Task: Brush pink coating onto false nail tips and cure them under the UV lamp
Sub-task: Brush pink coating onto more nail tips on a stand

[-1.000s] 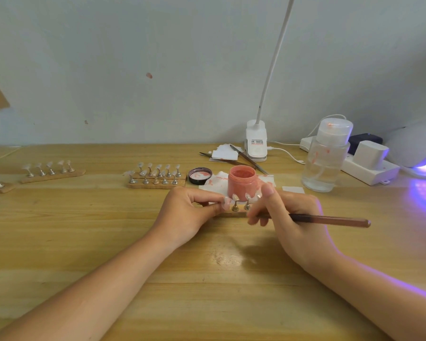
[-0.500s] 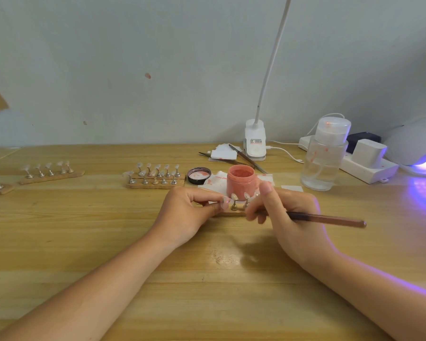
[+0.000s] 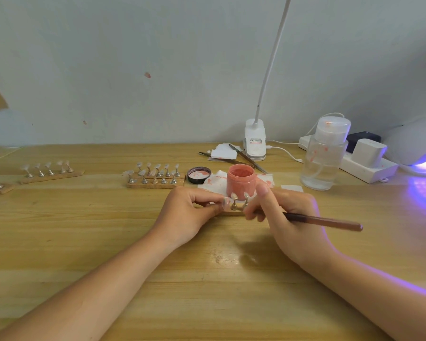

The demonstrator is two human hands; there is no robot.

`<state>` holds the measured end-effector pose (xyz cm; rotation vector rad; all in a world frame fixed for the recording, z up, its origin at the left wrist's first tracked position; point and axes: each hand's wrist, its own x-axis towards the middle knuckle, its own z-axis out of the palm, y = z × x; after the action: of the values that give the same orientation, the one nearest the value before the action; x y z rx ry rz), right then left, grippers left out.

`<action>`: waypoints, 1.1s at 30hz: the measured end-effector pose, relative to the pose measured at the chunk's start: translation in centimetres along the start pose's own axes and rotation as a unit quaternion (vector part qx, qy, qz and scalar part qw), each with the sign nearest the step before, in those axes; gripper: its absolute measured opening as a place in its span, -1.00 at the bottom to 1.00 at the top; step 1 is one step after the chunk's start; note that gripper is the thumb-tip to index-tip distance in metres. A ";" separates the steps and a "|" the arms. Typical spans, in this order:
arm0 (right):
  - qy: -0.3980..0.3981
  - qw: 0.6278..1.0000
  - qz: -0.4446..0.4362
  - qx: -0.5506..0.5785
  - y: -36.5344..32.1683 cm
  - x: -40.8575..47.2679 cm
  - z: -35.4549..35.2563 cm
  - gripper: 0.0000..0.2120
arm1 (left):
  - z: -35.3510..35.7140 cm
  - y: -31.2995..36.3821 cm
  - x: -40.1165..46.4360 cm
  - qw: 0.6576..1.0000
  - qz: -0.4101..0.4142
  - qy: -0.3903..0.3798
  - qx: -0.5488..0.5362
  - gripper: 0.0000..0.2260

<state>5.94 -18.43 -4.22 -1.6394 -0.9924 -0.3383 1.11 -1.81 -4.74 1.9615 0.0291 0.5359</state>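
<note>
Resting on the wooden table, nearest the viewer, both forearms reach toward the pink jar.

Left hand: fingers curled, thumb and forefinger pinching the left end of a small cork strip just in front of the jar; the strip carries metal stands with false nail tips.

Right hand: fingers curled round a brown brush, pen-fashion. Its long axis runs left to right, handle end pointing right and slightly toward the viewer; the bristle end is hidden behind the fingers, beside the strip.

Pink jar: open, holding pink coating, standing on stained white tissue.

Left of jar: black lid, inside up, pink residue; further left, cork strips with clear tips.

Right of jar: clear pump bottle, partly filled with clear liquid.

Far right of jar: UV lamp, lit violet.

Behind jar: clip lamp.
</note>
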 end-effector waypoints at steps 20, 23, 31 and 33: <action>-0.014 1.000 -0.003 -0.014 0.4 0.0 0.1 -0.60 | -0.1 0.5 -0.2 0.999 -0.009 -0.014 0.027 -0.86; 0.000 0.999 -0.034 -0.041 0.3 0.1 0.1 -0.62 | -0.2 0.6 -0.2 0.999 -0.009 -0.013 0.033 -0.88; -0.006 0.998 -0.043 -0.052 -0.1 0.3 0.2 -0.72 | -0.3 0.5 -0.2 0.999 -0.005 -0.019 0.048 -0.88; -0.018 0.998 -0.029 -0.051 0.1 0.4 0.2 -0.73 | -0.2 0.5 -0.2 0.999 -0.006 -0.023 0.047 -0.87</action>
<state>6.15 -18.06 -4.11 -1.7157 -1.0677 -0.4053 0.74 -1.90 -4.25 2.0637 0.0380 0.4894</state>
